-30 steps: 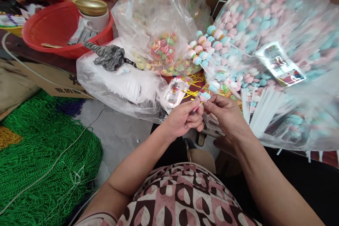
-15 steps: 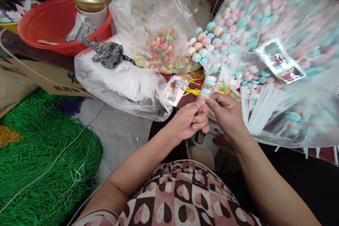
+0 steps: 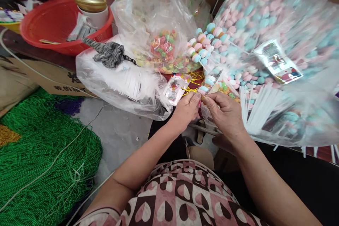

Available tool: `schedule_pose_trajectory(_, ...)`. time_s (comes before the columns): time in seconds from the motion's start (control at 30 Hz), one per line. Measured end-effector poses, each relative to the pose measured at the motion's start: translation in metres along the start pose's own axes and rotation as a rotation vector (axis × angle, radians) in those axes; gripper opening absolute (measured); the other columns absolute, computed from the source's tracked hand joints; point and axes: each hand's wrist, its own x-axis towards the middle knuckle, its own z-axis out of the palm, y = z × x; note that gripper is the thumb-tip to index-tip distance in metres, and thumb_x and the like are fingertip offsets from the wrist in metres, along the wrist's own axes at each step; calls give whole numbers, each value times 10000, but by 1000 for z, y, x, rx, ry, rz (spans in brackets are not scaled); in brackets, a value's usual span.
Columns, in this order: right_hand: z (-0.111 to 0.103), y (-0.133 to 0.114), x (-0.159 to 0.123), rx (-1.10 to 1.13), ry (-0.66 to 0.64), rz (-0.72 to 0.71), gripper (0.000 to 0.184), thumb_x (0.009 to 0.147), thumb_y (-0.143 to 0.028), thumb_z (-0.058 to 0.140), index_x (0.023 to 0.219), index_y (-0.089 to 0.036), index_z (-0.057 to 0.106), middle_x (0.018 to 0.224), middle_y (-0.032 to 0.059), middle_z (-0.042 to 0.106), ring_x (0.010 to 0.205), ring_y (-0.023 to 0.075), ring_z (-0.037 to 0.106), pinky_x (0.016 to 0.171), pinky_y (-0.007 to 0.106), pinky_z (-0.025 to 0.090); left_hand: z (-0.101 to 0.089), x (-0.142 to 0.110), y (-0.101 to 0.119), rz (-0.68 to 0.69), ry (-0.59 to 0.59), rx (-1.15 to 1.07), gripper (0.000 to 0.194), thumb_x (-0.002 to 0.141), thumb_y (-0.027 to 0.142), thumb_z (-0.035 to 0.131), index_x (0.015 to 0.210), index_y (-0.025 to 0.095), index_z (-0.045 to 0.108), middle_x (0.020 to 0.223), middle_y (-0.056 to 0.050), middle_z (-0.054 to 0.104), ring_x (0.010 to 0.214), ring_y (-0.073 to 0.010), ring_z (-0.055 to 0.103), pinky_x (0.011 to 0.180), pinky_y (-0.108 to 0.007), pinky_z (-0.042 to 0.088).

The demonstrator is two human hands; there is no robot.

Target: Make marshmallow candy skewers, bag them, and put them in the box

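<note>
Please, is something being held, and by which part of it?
A clear candy packet, by its near end, in the left hand. The right hand pinches beside that end; what exactly it grips is too small to tell.

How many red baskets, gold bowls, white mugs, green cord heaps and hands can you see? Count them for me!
Red basket: 1
Gold bowl: 1
White mug: 1
Green cord heap: 1
Hands, left hand and right hand: 2
Total: 6
</note>
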Motion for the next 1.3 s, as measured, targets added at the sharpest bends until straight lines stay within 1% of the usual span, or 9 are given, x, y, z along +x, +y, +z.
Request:
schedule_pose_trajectory(0.17,-5,-3,0,-174,13,-152,300,905,-255,566,1199,-232,619,1038,79,712,820,201,672,769,357,526,2,-2,2,-32,-172,-132,364,919,501,535,726,211,426,457,115,300,356,-55,319,494,-222,420)
schedule_pose_trajectory(0.3,-5,6,0,-426,-15,-301,227,940,-252,518,1098,-226,680,1008,96,729,945,246,664,809,382,477,4,-4,3,-54,-183,-144,385,896,544,551,748,210,432,445,119,305,344,-59,347,490,-228,444)
schedule_pose_trajectory(0.57,-11,22,-1,-586,22,-375,224,955,-275,503,903,-228,715,730,59,702,735,222,626,722,361,429,15,-5,-4,6,-91,-23,256,928,423,511,790,218,442,461,108,366,359,-77,378,462,-227,419)
schedule_pose_trajectory(0.7,-11,21,-6,-485,89,-263,211,892,-231,505,795,-213,691,692,59,683,712,216,622,702,345,447,19,-14,-4,140,-84,313,143,956,317,421,849,230,462,463,75,470,425,-124,484,529,-243,410)
schedule_pose_trajectory(0.87,-23,4,-13,26,62,147,147,803,-278,559,689,-207,619,616,-5,606,565,143,527,559,271,397,16,-16,-5,443,0,735,104,920,243,487,848,230,560,667,11,580,655,-160,571,696,-272,425)
schedule_pose_trajectory(0.97,-34,-7,-20,347,-78,300,198,783,-353,605,661,-197,596,570,-38,530,525,108,454,523,244,355,13,-9,-7,641,-63,701,132,893,228,522,840,214,642,890,-52,661,894,-196,611,863,-311,445)
schedule_pose_trajectory(1.1,-41,-12,-28,454,-168,318,176,772,-348,624,704,-186,630,680,-16,608,619,120,510,596,254,410,11,-18,6,740,-276,498,259,921,249,505,1099,220,691,1200,-86,666,1134,-196,601,1019,-345,433)
schedule_pose_trajectory(1.23,-52,-11,-27,477,-39,327,182,784,-353,631,715,-185,622,657,-21,587,607,115,494,580,252,399,13,-48,24,863,-407,553,254,920,182,512,1005,239,744,1081,-46,735,1225,-201,573,1102,-392,386)
schedule_pose_trajectory(1.3,-60,-16,-25,461,61,306,166,796,-328,618,708,-187,609,622,-32,559,559,101,457,539,242,367,15,-57,26,832,-389,632,224,904,185,546,966,233,757,987,-40,750,1133,-201,609,1075,-391,400)
